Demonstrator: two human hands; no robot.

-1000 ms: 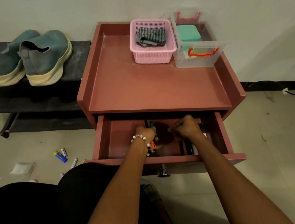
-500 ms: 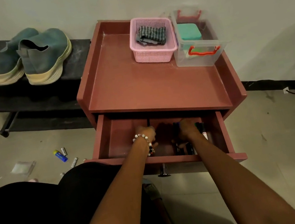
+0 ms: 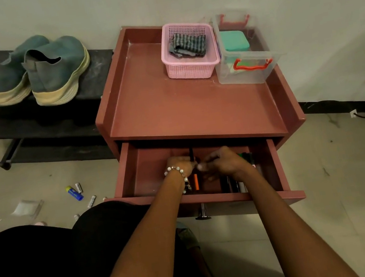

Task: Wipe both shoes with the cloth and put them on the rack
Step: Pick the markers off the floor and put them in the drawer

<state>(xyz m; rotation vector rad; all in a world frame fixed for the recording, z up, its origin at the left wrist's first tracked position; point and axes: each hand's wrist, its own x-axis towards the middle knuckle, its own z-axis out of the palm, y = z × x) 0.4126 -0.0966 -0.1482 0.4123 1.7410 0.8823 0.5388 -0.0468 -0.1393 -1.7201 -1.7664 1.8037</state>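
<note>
Already both shoes [image 3: 35, 71] sit on the rack [image 3: 97, 65]; the cloth [image 3: 187, 44] lies in the pink basket [image 3: 189, 71]. Inside the drawer [image 3: 148, 168], our left hand [image 3: 181, 166] grips a dark pen [image 3: 191, 155], our right hand [image 3: 224, 161] curls, contents unclear.

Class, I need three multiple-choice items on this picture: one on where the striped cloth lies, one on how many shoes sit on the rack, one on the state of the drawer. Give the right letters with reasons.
1. Where is the cloth?
A. in the pink basket
B. on the floor
C. in the drawer

2. How many shoes sit on the rack?
A. one
B. two
C. four

3. The drawer is:
A. shut
B. taken out
C. pulled open

Key: 1 A, the cloth is bunched inside the pink basket on the cabinet top; 2 B, a blue pair stands side by side; 3 C, both hands reach into it among pens.
</note>
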